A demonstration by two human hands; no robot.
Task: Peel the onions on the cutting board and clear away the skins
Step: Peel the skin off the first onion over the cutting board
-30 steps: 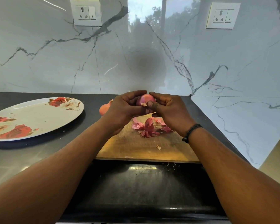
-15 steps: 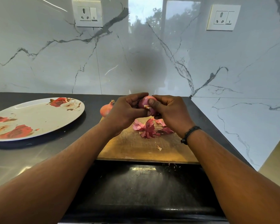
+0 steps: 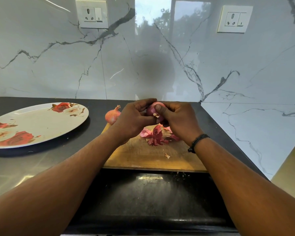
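A purple onion (image 3: pixel 154 110) is held up above the far end of the wooden cutting board (image 3: pixel 143 157), gripped from both sides. My left hand (image 3: pixel 133 119) wraps its left side, and my right hand (image 3: pixel 179 120) holds its right side with the thumb pressed on top near the root tuft. Under the hands a pile of pink-red skins (image 3: pixel 156 135) lies on the board, with one small scrap (image 3: pixel 167 155) nearer me. An unpeeled orange-pink onion (image 3: pixel 111 115) sits at the board's far left corner, partly hidden by my left hand.
A large oval plate (image 3: pixel 39 124) with red rose prints rests on the dark counter (image 3: pixel 41 160) to the left. The marble wall rises close behind, and a marble side wall (image 3: pixel 255 133) bounds the counter on the right. The counter's front edge lies near me.
The onion has been turned slightly in my hands, and my right thumb has shifted up over its top. Both hands stay in about the same place above the board.
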